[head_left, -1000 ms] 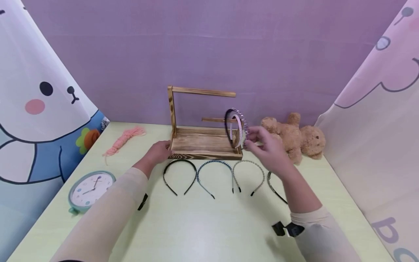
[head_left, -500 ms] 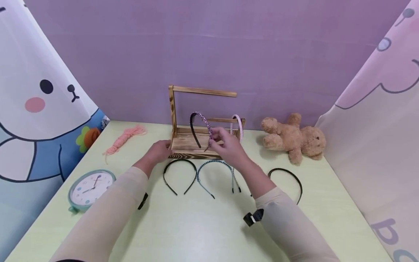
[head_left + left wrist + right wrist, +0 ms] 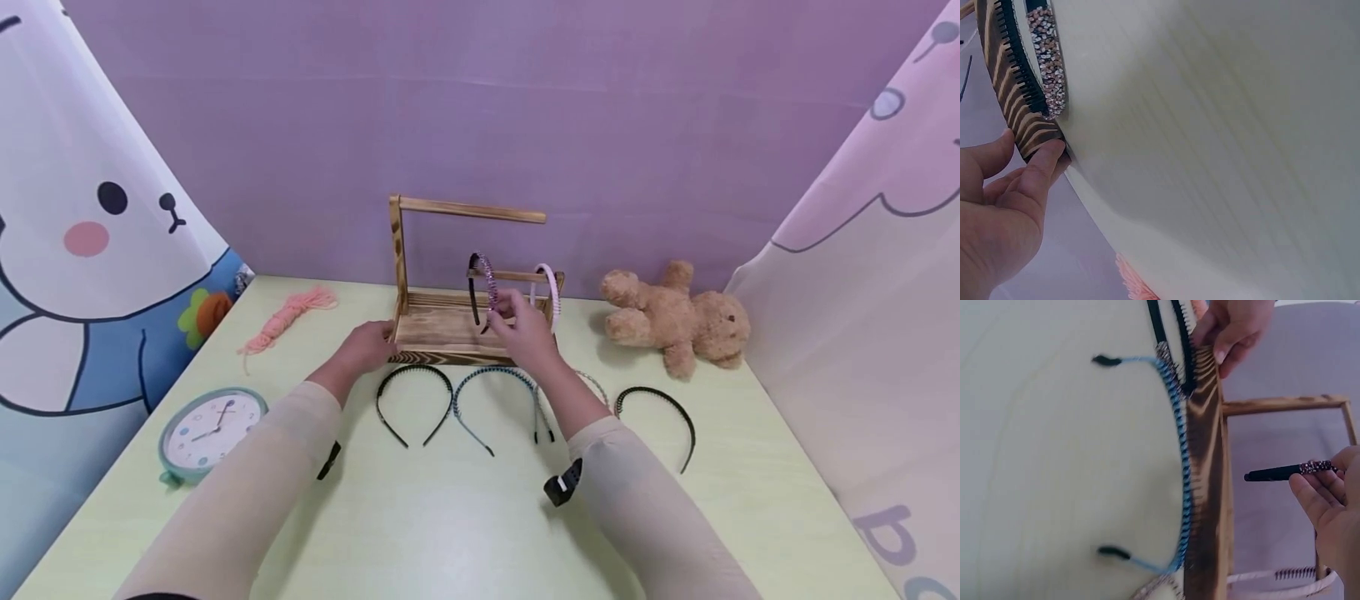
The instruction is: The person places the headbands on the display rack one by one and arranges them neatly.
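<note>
Landmark: the wooden rack [image 3: 450,359] is standing at the back of the table, its upper bar [image 3: 472,209] running from the left post and its lower bar [image 3: 517,276] reaching leftward from the right end.
Purple headband: it is standing over the rack's tray, arch up, and seems to be encircling the lower bar near its free left end; whether it is touching the bar, I cannot tell.
Right hand [image 3: 525,329]: it is pinching the purple headband low on one arm, between thumb and fingers, in front of the lower bar.
Left hand [image 3: 367,346]: it is gripping the rack's left front corner, thumb on one side, fingers on the other.
Just changed: half a second ago the purple headband was hanging left of the bar's tip; now it is sitting further right, with the tip showing through its arch.
Meaning: the threading is apparently succeeding, but the band is not yet being let go, so the hanging is probably still finishing.
Pink headband [image 3: 555,296]: it is hanging on the lower bar by the rack's right end.
Bands in front of the rack: the black headband [image 3: 414,367], the blue headband [image 3: 495,368], the pale headband [image 3: 596,385], partly hidden by the right arm, and the dark headband [image 3: 663,395] are lying left to right.
Beyond the rack's sides: the plush bear [image 3: 675,317] is lying to the right; the pink yarn [image 3: 288,317] and the clock [image 3: 213,429] are lying to the left.
</note>
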`<state>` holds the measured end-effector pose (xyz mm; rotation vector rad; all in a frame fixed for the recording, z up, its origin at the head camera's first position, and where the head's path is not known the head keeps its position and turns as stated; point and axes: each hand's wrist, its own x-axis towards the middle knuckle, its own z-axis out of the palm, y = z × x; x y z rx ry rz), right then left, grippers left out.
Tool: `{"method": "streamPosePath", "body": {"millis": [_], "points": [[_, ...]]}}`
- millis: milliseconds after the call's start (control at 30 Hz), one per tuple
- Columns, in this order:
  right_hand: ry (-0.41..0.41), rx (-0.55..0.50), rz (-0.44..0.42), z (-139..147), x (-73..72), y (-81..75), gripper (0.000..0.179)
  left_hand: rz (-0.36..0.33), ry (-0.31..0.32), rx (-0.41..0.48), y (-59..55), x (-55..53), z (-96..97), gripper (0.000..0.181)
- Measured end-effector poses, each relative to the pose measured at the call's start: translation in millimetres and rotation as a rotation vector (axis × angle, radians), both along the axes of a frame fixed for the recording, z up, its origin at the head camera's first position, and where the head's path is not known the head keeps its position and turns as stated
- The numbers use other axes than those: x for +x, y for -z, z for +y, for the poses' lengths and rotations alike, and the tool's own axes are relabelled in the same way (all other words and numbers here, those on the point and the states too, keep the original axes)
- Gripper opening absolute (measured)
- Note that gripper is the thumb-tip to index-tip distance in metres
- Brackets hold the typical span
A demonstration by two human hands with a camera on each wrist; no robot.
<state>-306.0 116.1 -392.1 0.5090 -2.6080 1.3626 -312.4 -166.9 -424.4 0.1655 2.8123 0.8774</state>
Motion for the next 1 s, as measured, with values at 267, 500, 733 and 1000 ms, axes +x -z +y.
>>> {"method": "streamPosePath", "body": {"millis": [267, 500, 733, 1000], "points": [[0.118, 0.015, 0.012, 19, -10.0, 13.7, 0.032, -0.020, -0.003, 0.018, -1.8, 0.6, -0.8, 0.057], [0.172, 0.024, 0.004, 23, -10.5, 17.6, 0.036, -0.011, 0.001, 0.011, -1.5, 0.8, -1.4, 0.056], [0.214, 0.045, -0.010, 25, -9.5, 20.4, 0.036, -0.018, 0.000, 0.015, -3.1, 2.2, -0.3, 0.057], [0.232, 0.066, -0.029, 29, -8.9, 23.3, 0.037, -0.005, 0.010, -0.003, -1.9, 2.8, -0.1, 0.057]]}}
